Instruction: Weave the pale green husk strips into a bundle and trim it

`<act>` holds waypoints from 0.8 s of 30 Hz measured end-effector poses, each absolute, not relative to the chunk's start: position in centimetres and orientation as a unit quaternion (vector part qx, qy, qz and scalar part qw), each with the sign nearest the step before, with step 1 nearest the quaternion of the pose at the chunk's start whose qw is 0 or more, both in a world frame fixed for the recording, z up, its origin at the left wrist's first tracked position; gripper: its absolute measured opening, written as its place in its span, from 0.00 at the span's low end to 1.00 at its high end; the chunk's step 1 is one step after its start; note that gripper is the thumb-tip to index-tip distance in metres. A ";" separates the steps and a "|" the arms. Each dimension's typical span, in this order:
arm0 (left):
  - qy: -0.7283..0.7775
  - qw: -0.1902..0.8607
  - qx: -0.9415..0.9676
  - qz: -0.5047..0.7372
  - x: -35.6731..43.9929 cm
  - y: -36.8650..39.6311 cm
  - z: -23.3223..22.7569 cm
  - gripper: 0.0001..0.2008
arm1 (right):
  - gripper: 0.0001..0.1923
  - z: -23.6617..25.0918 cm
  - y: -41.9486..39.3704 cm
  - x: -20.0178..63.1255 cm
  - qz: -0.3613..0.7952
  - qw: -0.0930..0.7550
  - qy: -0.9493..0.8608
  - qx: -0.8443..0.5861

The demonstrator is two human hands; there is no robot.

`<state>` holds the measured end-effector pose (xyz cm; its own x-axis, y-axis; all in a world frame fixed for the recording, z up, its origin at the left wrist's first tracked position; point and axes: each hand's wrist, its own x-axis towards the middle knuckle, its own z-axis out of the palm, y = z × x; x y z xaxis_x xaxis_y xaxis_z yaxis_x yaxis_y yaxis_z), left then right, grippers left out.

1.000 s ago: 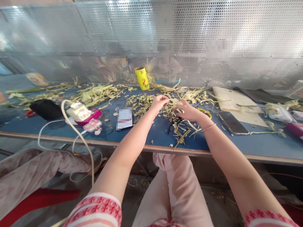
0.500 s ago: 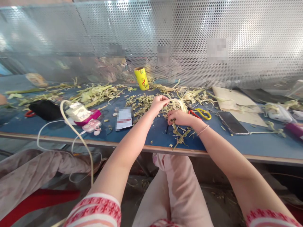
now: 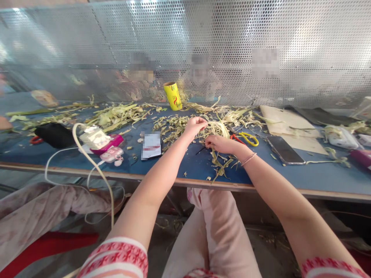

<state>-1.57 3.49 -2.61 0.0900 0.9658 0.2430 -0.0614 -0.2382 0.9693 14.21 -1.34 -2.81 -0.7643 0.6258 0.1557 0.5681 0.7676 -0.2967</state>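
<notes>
My left hand (image 3: 197, 125) is closed in a pinch at the left end of a pale bunch of dried, husk-like strips (image 3: 219, 127). Just below and to the right, my right hand (image 3: 218, 144) has its fingers closed together. A thin dark piece (image 3: 199, 150), like a thread or a slim tool, sticks out leftward from those fingers; its kind is too small to tell. Loose greenish strips (image 3: 222, 170) hang below the right hand towards the table's front edge. Beside the right wrist lie scissor-like yellow handles (image 3: 251, 139) and a red handle (image 3: 238, 139).
Heaps of dried strips (image 3: 118, 117) cover the blue table (image 3: 179, 170). A yellow tube (image 3: 172, 96) stands near the perforated metal screen (image 3: 232, 46). One phone (image 3: 285, 150) lies right, another lit one (image 3: 151, 145) left. Cables and a charger (image 3: 97, 138) are further left, near another person's leg (image 3: 58, 204).
The right fingers have turned slightly, and the thin dark piece has swung from pointing down to pointing left. My left hand has barely moved.
</notes>
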 end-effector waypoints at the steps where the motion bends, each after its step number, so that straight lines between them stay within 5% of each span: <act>1: 0.399 0.470 0.569 0.544 -1.6 3.5 -2.6 0.05 | 0.08 -2.8 -1.3 14.2 0.118 0.133 -0.928 -0.326; 14: 0.377 0.445 0.627 0.517 -1.7 3.4 -2.7 0.05 | 0.03 -2.0 -1.3 14.4 0.140 0.384 -0.839 -0.359; 24: 0.355 0.437 0.659 0.499 -1.5 3.3 -3.0 0.05 | 0.12 -1.5 -1.2 14.6 0.101 0.418 -0.833 -0.349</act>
<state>-1.49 3.31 -2.99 0.2490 0.9040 0.3477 0.0317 -0.3664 0.9299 14.60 -1.23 -1.52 -0.4076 0.6660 0.6247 0.4970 0.7358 -0.4601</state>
